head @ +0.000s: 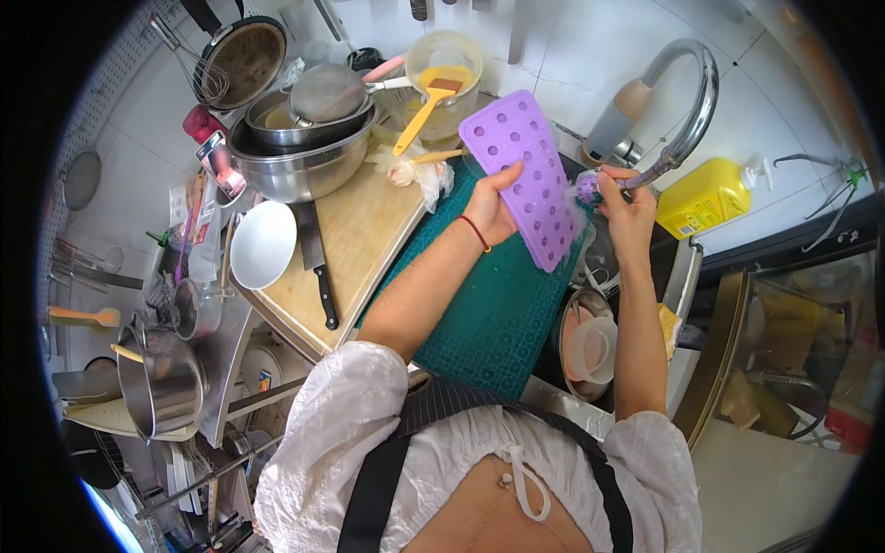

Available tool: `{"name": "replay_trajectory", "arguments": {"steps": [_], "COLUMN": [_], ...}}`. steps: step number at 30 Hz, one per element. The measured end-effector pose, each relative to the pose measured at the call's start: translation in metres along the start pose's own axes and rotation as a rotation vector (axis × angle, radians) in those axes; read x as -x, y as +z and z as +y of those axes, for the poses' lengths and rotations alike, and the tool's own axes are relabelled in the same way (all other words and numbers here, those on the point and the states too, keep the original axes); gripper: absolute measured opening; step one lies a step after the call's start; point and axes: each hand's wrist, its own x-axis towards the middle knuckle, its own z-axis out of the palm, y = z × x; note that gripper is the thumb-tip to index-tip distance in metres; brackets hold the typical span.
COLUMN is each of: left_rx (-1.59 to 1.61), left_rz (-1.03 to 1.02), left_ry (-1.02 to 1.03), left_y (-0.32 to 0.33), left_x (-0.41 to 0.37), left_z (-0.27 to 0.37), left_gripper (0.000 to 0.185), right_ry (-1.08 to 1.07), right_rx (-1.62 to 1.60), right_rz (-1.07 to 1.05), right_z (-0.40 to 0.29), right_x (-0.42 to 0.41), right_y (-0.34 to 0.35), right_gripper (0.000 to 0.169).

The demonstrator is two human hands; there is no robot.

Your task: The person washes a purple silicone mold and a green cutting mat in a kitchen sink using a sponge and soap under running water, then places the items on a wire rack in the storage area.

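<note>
A purple silicone mold [536,173] with rows of round cavities is tilted up in my left hand [492,207], thumb on its face. My right hand [626,214] grips the spray head [589,186] of a flexible chrome faucet [705,90], close to the mold's right edge. Water sprays from the head onto that edge. Below the mold lies a green cutting mat [477,311] with grid lines. To its right, the sink holds a metal bowl [577,392] with a translucent plastic cup [594,349] in it.
On the wooden board [373,228] at left are a kitchen knife [318,266], a white bowl [263,245] and stacked steel bowls [311,159]. A yellow brush [425,117] rests across a plastic tub [446,52]. A yellow pump bottle [705,197] stands right of the faucet.
</note>
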Motion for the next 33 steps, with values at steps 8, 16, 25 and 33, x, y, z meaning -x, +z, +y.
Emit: {"name": "replay_trajectory", "arguments": {"steps": [8,16,25,33], "left_rx": [0.088,0.147,0.242,0.053], "left_rz": [-0.052,0.016,0.126,0.250], "left_ry": [0.013,0.048,0.113,0.189], "left_y": [-0.002,-0.002,-0.008,-0.005], "left_x": [-0.001,-0.011,-0.046,-0.051], "left_z": [-0.001,-0.003,-0.029,-0.031], "left_gripper": [0.045,0.041,0.038,0.041], "right_ry": [0.032,0.096,0.199,0.131], "right_rx": [-0.037,-0.056,-0.146,-0.099], "right_rz": [0.053,0.007,-0.041,-0.107], "right_z": [-0.006,-0.001,-0.002,-0.003], "right_x": [0.001,-0.003,0.003,0.000], "right_y": [0.003,0.004,-0.001,-0.005], "right_gripper": [0.012,0.014,0.019,0.017]}}
